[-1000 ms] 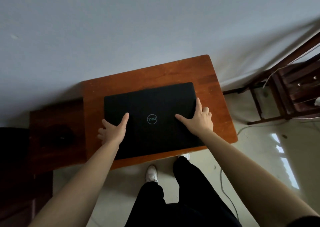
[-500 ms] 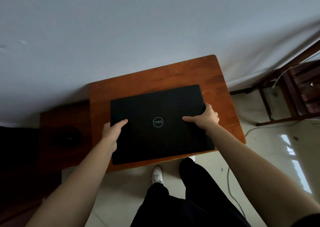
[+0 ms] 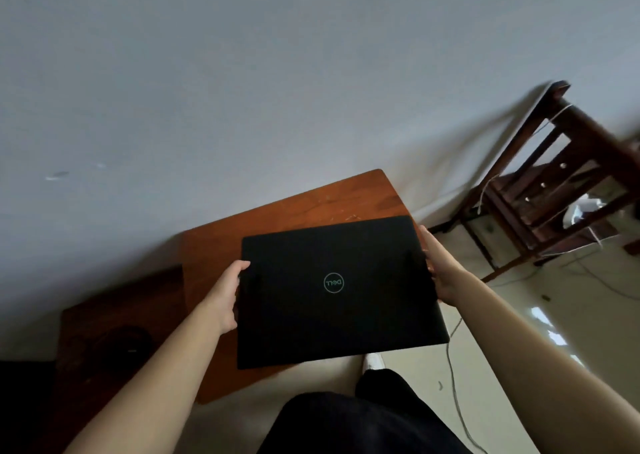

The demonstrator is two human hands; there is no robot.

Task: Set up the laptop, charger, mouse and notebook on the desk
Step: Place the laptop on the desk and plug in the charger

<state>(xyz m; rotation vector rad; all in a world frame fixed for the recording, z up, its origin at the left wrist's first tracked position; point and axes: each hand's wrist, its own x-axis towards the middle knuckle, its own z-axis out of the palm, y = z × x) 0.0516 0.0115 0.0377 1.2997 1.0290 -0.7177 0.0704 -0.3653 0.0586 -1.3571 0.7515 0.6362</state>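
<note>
Laptop now lifted off the desk, left hand and right hand clamping its side edges, lid closed, probably mid-reposition, so setup's barely started.

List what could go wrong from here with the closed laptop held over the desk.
1. The laptop is held only by its side edges, left hand and right hand; if either grip slips it may drop.
2. Its near edge overhangs the small wooden desk, so setting it straight down might leave it hanging off the front.
3. A cable trails on the floor by the feet, a possible trip hazard.
</note>
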